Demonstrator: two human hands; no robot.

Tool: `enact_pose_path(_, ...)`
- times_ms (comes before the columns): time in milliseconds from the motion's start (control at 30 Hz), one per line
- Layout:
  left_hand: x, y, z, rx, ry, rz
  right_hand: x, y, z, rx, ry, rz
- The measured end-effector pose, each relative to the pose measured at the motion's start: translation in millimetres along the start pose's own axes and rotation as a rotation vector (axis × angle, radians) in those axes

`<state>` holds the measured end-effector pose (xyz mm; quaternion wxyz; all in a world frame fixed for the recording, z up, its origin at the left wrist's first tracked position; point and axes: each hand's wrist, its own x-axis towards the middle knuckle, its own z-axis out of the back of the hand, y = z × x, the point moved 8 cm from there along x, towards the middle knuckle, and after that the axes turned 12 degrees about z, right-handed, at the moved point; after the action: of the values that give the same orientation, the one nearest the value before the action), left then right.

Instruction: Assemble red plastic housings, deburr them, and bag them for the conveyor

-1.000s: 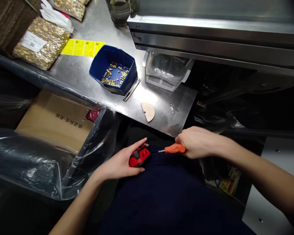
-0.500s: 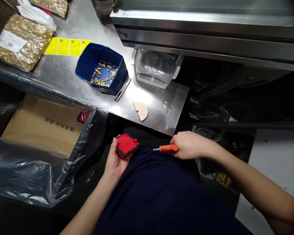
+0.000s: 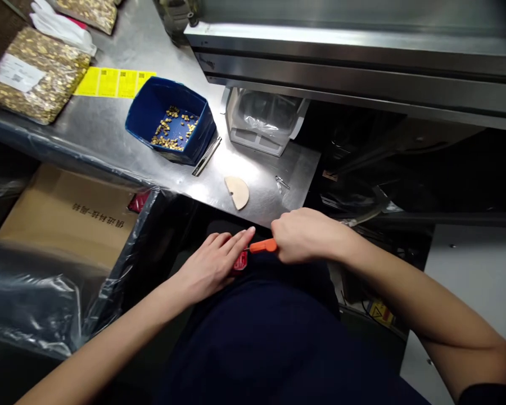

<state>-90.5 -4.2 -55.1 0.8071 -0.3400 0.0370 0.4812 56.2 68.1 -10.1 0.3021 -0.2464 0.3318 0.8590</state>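
Note:
My left hand (image 3: 213,261) lies palm down over a red plastic part (image 3: 240,261), gripping it close to my lap. Only the part's right end shows past my fingers; the rest is hidden. My right hand (image 3: 299,235) is closed around an orange-handled tool (image 3: 263,246) with a thin metal tip. That tip points left and meets the near end of the red part, by my left fingertips. Whether it is touching the part or just above it I cannot tell.
On the metal table (image 3: 160,174) stand a blue bin (image 3: 200,132) with small brass pieces and a grey bin (image 3: 259,140). A beige half-disc (image 3: 238,192), a slim metal cutter (image 3: 207,156) and nail clippers (image 3: 281,183) lie nearby. A plastic-lined box (image 3: 80,208) is at left.
My left hand has turned over from palm up and moved right, now covering the red part. My right hand has brought the orange-handled tool left, up to the part.

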Motion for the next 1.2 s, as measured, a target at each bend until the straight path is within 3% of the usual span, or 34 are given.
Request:
enact_pose_path(67,-3,5,-2.8,-0.129,0.021,0.002,-1,-6,-5,0.019,0.022,-0.011)
enact_pose_path(167,-17,37,-3.6,-0.49,-0.06,0.225,-24,-32,-23,0.1,-0.011,-0.032)
enact_pose_path(233,-31,60,-6.5,-0.838,-0.156,0.433,-43,-59,-35,0.096,-0.162,-0.024)
enact_pose_path(300,-41,68,-13.8,-1.215,-0.229,0.591,-59,-95,-46,-0.034,-0.339,-0.071)
enact_pose_path(400,-34,53,-25.4,-1.673,-0.218,0.676,-60,-158,-71,-0.269,-0.394,-0.244)
enact_pose_path(500,-2,23,-32.3,-1.895,-0.058,0.63,-39,-216,-82,-0.346,-0.419,-0.363)
enact_pose_path(600,38,1,-35.8,-1.834,0.057,0.58,-17,-259,-82,-0.32,-0.475,-0.433)
enact_pose_path(767,101,-14,-28.7,-1.374,-0.013,0.456,-8,-284,-92,-0.237,-0.584,-0.491)
enact_pose_path(967,141,-11,-17.1,-1.047,-0.148,0.417,-34,-271,-122,-0.031,-0.799,-0.603)
enact_pose_path(1100,143,-4,-0.6,-0.769,-0.259,0.436,-49,-245,-156,0.172,-1.014,-0.789)
enact_pose_path(1200,140,-5,12.4,-0.589,-0.318,0.417,-45,-217,-190,0.353,-1.111,-0.83)
